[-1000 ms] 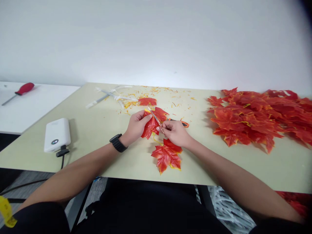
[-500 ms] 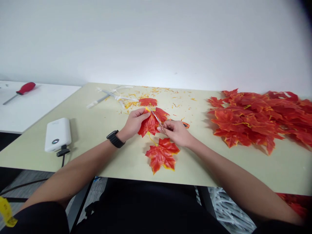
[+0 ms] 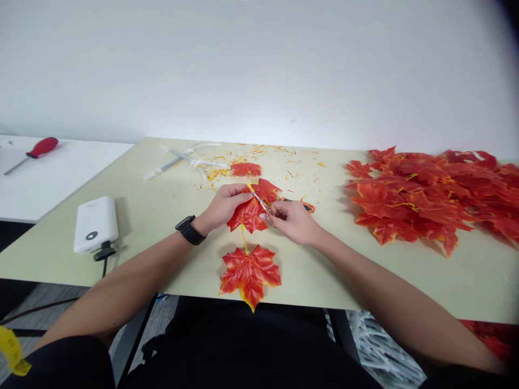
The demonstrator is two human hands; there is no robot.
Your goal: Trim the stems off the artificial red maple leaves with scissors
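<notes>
My left hand (image 3: 227,204) pinches the edge of a red maple leaf (image 3: 246,217) with yellow rims. Small metal scissors (image 3: 263,202) are in my right hand (image 3: 290,218), their tips at the leaf's upper edge by my left fingertips. A yellow stem links this leaf to a lower leaf (image 3: 250,273), which hangs over the table's front edge a little. Behind the held leaf lies another red leaf (image 3: 267,190), and one more (image 3: 245,169) rests farther back. An orange and black tool (image 3: 307,207) is partly hidden behind my right hand.
A large pile of red leaves (image 3: 413,189) covers the right side of the table (image 3: 154,216). Yellow trimmings (image 3: 219,174) and bundled plastic strips (image 3: 178,159) lie at the back. On the left are a white power bank (image 3: 96,224) with a cable and a red screwdriver (image 3: 44,147).
The held leaf has turned and moved slightly down. The lower linked leaf has swung left and toward the front edge. More of the orange tool shows.
</notes>
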